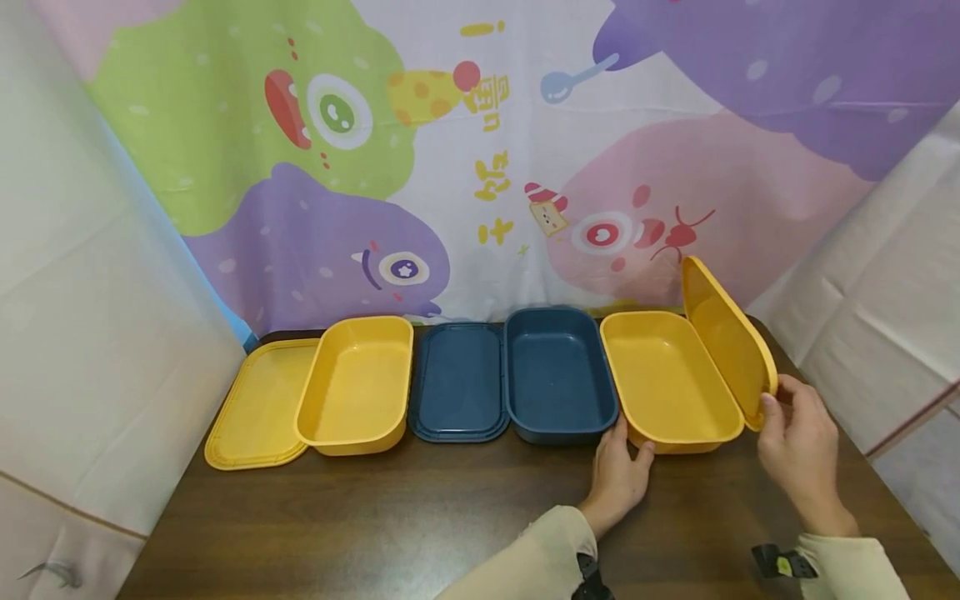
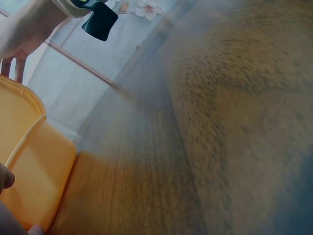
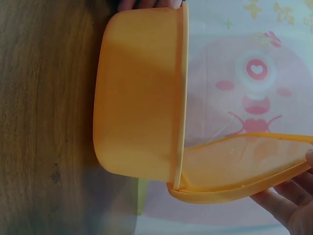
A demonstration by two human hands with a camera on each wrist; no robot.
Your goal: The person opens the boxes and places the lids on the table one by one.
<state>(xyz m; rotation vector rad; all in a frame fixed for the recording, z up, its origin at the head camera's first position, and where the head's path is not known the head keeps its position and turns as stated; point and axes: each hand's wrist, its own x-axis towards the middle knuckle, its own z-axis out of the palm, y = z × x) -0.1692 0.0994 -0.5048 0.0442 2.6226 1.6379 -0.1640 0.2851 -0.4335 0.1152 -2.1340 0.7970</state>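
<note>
At the right end of the row stands a yellow plastic box (image 1: 671,383). Its yellow lid (image 1: 723,333) is tilted up on edge along the box's right side. My right hand (image 1: 802,442) grips the lid's near edge between thumb and fingers, which also shows in the right wrist view, where the lid (image 3: 244,161) meets the box's rim. My left hand (image 1: 618,475) rests at the near left corner of the box, thumb on the front wall and fingers between it and the blue box (image 1: 558,375).
Left of the blue box lie a blue lid (image 1: 460,383), another yellow box (image 1: 360,387) and a yellow lid (image 1: 258,408) partly under that box's side. All are on a brown wooden table (image 1: 360,525). A printed cloth (image 1: 495,275) hangs right behind the row.
</note>
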